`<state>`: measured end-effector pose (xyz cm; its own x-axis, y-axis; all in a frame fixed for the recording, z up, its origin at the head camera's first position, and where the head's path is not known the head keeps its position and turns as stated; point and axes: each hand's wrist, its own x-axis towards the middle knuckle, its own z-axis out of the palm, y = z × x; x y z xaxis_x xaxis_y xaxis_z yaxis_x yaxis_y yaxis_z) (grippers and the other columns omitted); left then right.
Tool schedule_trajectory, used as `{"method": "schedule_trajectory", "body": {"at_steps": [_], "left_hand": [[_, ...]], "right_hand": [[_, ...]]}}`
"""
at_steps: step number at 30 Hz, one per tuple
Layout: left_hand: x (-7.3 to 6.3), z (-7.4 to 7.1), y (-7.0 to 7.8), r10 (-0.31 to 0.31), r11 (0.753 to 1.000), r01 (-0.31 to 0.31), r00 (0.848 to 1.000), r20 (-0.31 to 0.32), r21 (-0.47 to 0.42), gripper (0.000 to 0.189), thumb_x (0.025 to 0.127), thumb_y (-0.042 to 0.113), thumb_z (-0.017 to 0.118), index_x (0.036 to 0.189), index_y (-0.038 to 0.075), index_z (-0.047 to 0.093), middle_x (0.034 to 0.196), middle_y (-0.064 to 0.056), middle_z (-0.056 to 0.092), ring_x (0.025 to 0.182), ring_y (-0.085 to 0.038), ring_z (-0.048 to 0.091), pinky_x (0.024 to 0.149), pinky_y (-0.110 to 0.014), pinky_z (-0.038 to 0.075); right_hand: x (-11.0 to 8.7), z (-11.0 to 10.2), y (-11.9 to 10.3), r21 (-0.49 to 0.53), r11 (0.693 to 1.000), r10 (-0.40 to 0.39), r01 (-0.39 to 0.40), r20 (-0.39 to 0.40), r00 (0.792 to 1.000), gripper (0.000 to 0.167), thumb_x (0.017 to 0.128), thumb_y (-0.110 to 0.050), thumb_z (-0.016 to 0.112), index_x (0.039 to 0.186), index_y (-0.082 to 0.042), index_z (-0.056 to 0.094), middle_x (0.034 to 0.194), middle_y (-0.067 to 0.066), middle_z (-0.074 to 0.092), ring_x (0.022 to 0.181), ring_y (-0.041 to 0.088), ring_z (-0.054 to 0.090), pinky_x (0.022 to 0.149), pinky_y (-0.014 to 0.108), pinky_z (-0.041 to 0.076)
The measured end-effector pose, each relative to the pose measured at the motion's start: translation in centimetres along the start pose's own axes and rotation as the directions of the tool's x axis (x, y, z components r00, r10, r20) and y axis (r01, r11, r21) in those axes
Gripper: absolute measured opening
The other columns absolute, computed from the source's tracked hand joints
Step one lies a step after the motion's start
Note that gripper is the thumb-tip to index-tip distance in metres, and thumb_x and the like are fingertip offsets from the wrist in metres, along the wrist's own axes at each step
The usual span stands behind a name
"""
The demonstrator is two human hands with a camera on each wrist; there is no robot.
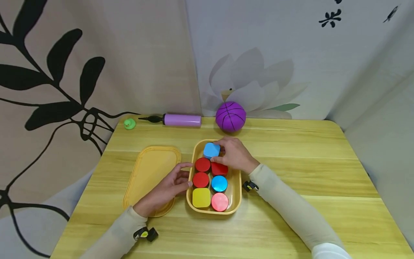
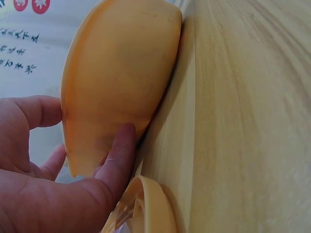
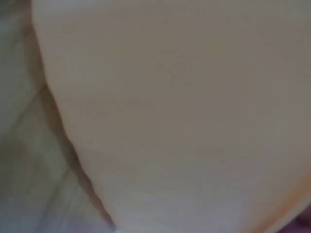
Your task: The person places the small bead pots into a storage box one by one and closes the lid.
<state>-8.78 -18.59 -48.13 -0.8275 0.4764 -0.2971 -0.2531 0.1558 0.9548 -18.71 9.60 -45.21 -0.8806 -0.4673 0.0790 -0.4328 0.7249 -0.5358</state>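
Note:
A yellow rectangular container (image 1: pixel 238 201) on the table holds several coloured blocks. At its far end my right hand (image 1: pixel 235 154) pinches a light blue square block (image 1: pixel 211 150) between thumb and fingers. My left hand (image 1: pixel 169 185) is at the container's left side; its thumb lies against the outer wall (image 2: pixel 121 63) and a finger touches the rim. Inside are two red round blocks (image 1: pixel 201 180), a red block (image 1: pixel 220 168) partly under my right hand, a blue round block (image 1: pixel 219 183), a yellow square block (image 1: pixel 201 198) and a pink round block (image 1: pixel 220 201).
A yellow lid (image 1: pixel 155 162) lies left of the container, partly beneath my left hand. Along the back edge stand a green toy duck (image 1: pixel 129 124), a purple hand pump (image 1: pixel 182 120) and a purple ball (image 1: pixel 230 117). Patterned curtains hang behind the table.

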Motion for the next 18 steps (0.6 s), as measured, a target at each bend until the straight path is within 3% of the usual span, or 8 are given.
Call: {"method": "schedule_trajectory", "body": {"at_steps": [10,18], "left_hand": [[0.05,0.1,0.17,-0.003,1.0,0.003,1.0,-0.004,0.0,0.062,0.106,0.018,0.065,0.159,0.028,0.034,0.153,-0.021,0.044,0.134,-0.033,0.055,0.101,-0.041,0.059],[0.02,0.13,0.27,-0.001,1.0,0.001,1.0,-0.008,0.004,0.062,0.106,0.018,0.065,0.159,0.028,0.034,0.153,-0.021,0.045,0.133,-0.031,0.056,0.101,-0.04,0.059]], "right_hand": [[-0.18,0.2,0.04,-0.043,0.999,-0.001,0.001,-0.006,1.0,0.062,0.084,-0.04,0.091,0.131,-0.005,0.073,0.111,0.006,0.074,0.093,0.018,0.067,0.086,0.036,0.058],[-0.26,-0.32,0.03,0.007,1.0,0.004,-0.004,0.002,1.0,0.058,0.086,-0.037,0.089,0.131,-0.004,0.072,0.118,0.008,0.075,0.103,0.023,0.075,0.093,0.039,0.061]]}}
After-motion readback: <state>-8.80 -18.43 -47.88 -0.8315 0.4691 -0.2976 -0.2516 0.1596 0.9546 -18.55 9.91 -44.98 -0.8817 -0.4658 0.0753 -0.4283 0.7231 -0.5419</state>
